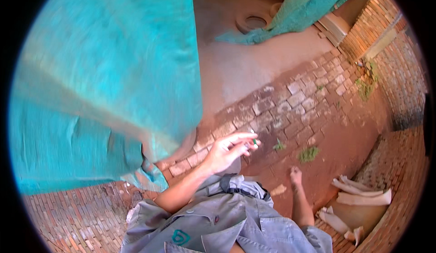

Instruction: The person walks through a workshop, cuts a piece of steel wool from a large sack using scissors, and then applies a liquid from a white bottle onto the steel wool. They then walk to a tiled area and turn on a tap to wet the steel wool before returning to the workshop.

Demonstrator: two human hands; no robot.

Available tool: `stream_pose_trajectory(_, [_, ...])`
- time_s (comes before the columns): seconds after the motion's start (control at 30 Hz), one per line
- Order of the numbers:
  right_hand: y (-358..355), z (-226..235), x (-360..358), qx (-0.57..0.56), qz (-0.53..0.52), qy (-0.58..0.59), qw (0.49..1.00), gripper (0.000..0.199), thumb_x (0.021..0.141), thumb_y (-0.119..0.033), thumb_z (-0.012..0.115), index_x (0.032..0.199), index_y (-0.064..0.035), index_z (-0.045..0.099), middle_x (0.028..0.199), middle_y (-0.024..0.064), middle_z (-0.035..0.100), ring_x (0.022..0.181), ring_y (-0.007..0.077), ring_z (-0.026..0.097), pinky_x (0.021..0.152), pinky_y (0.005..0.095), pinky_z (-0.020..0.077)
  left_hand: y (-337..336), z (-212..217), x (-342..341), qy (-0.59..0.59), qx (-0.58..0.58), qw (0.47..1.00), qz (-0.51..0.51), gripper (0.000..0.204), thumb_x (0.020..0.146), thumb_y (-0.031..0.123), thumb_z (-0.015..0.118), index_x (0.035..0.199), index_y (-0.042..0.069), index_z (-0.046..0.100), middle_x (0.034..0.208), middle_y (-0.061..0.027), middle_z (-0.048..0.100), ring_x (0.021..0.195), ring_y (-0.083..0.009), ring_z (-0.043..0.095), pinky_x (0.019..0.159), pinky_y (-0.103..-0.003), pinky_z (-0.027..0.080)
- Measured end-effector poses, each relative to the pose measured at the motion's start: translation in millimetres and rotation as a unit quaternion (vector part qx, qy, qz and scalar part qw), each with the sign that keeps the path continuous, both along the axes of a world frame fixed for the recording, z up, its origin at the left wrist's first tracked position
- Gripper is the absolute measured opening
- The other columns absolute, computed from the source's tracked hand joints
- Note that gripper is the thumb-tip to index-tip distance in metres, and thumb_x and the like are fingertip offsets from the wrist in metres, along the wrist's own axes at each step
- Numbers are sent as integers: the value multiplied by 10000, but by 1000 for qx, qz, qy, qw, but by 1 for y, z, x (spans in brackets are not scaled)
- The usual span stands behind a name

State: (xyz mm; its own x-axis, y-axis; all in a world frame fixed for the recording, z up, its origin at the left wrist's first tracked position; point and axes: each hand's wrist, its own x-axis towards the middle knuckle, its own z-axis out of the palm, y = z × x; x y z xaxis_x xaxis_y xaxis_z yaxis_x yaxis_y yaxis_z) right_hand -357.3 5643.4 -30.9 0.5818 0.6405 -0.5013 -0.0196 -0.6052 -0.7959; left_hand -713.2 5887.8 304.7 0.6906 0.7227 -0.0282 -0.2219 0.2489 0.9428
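Pinching: left hand (225, 152) fingertips closed on small green peg (255, 141).
Peg axis: too small to tell.
Right hand (295, 176): low, grip unclear.
Cloth (104, 80): teal, hanging left.

Grey work shirt (213, 221), wrinkled, collar open, button on the placket, small teal outline emblem on the chest. Sleeves end above the elbows, forearms bare. Left hand (227, 152) bare: no glove, watch or rings visible.
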Motion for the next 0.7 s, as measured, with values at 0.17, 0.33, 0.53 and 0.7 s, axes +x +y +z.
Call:
stream_pose_trajectory(0.17, [-5,-77,-26,-216,141,21,966,384,983,-326,451,763,-80,647,660,60,642,598,206,642,553,372,531,147,126,62,-20,78,991,-105,351,971,41,526,1305,-68,537,1185,-198,654,1071,-250,643,886,-341,514])
stream_pose_trajectory(0.33, [112,-38,22,-289,259,-8,921,373,977,-307,455,759,-74,647,649,73,634,595,202,638,547,376,524,298,174,113,-230,180,952,-95,318,910,7,549,1103,-246,570,1024,-341,657,905,-414,682,767,-442,535])
stream_pose_trajectory(0.53, [373,-34,157,-244,356,-58,900,359,969,-285,459,754,-68,647,635,87,625,592,196,633,541,379,516,444,201,168,-255,283,922,-65,316,926,-8,516,1164,-212,554,1135,-350,617,1002,-416,659,839,-454,523])
stream_pose_trajectory(0.7, [695,-2,271,-77,497,-204,840,349,963,-267,463,749,-62,647,624,100,617,590,192,629,535,383,509,575,210,161,-233,292,927,33,347,966,41,482,1226,-183,533,1152,-331,620,1033,-412,652,871,-461,516])
